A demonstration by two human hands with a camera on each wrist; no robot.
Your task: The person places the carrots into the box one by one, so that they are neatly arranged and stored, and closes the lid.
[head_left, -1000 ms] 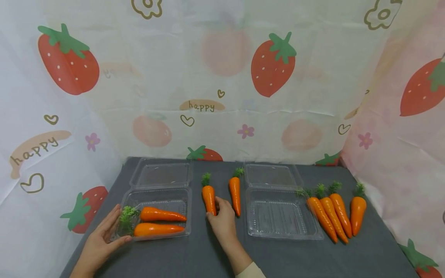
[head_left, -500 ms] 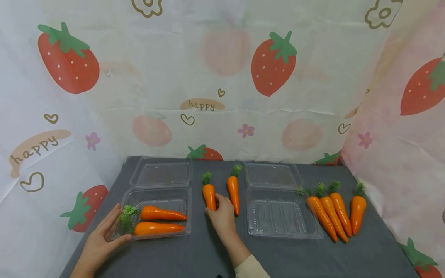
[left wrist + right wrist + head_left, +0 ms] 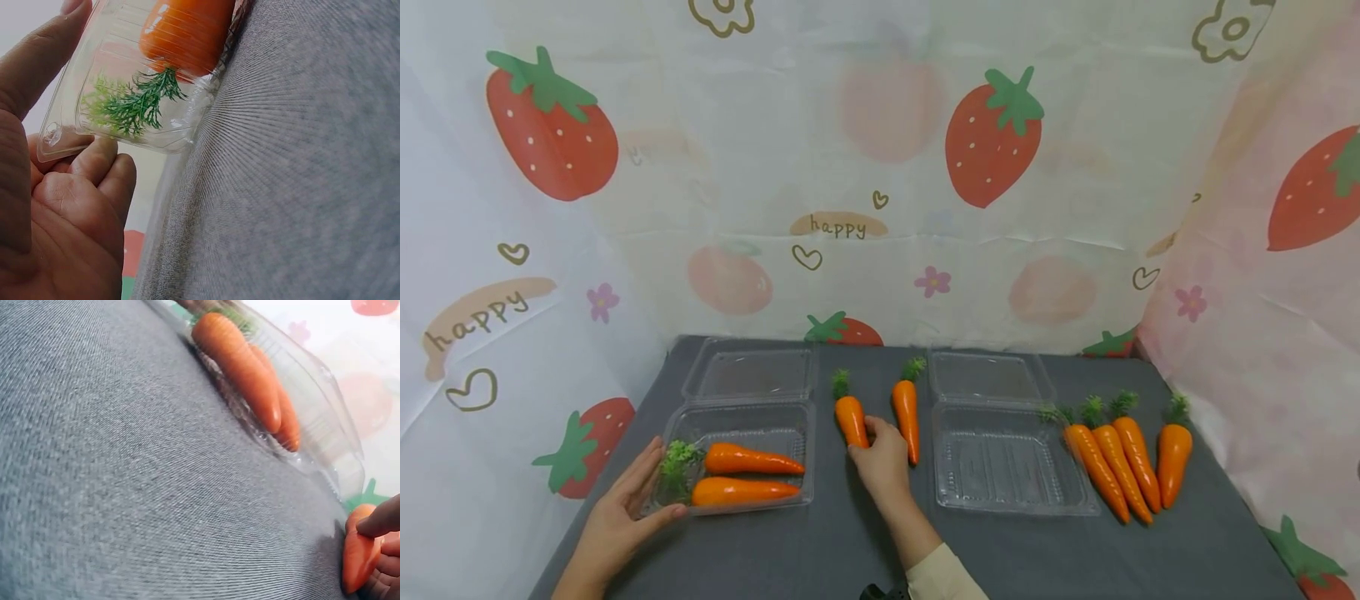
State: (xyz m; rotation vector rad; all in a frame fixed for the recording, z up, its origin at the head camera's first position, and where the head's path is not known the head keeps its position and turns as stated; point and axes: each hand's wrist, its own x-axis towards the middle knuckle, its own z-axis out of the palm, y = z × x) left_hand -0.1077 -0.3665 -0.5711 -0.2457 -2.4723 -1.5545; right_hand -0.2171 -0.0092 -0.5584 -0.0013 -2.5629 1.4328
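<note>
My right hand (image 3: 880, 462) pinches the lower part of an orange carrot with a green leafy top (image 3: 850, 417), between thumb and fingers. In the right wrist view the thumb lies across this carrot (image 3: 356, 565); its tip is hidden by the hand in the head view. Just right of it lies a second carrot (image 3: 906, 417). My left hand (image 3: 617, 512) holds the front left corner of an open clear plastic box (image 3: 810, 450), fingers along the left side and thumb at the front. Two carrots (image 3: 745, 492) lie in that box, their green tops (image 3: 140, 103) near the hand.
A second open clear box (image 3: 1011, 467) stands to the right. Several carrots (image 3: 1116, 471) lie beside it at the right, one green top overlapping its rim. Both lids (image 3: 752, 375) are folded back. Printed cloth walls (image 3: 887, 167) enclose the grey-covered table (image 3: 872, 558) at the back and sides.
The right hand has shifted slightly away from me, its carrot moving a little with it. The neighbouring carrot has moved slightly. The left hand and its box stay in place.
</note>
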